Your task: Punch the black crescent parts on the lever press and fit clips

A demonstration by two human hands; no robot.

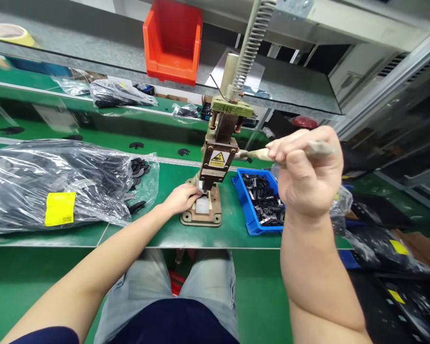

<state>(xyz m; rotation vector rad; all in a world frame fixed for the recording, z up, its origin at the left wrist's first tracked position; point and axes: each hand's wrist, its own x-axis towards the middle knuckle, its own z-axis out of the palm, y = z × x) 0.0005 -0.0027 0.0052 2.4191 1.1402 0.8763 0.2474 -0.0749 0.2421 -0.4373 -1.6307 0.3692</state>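
A hand press (pixel 217 160) with a yellow warning label stands on the green bench. My right hand (pixel 306 169) is wrapped round the press's lever handle (pixel 260 154), to the right of the press head. At the press base (pixel 201 217), under the ram, my left hand (pixel 184 198) has its fingers pressed together at the left side of the fixture. What those fingers hold is too small and hidden to make out. A pale block (pixel 202 205) lies on the base in front of the ram.
Right of the press sits a blue tray (pixel 251 220) of black parts. A large clear bag (pixel 57 179) of dark parts lies left. An orange bin (pixel 173 43) stands on the shelf above. Black pieces (pixel 183 152) lie on the green strip behind.
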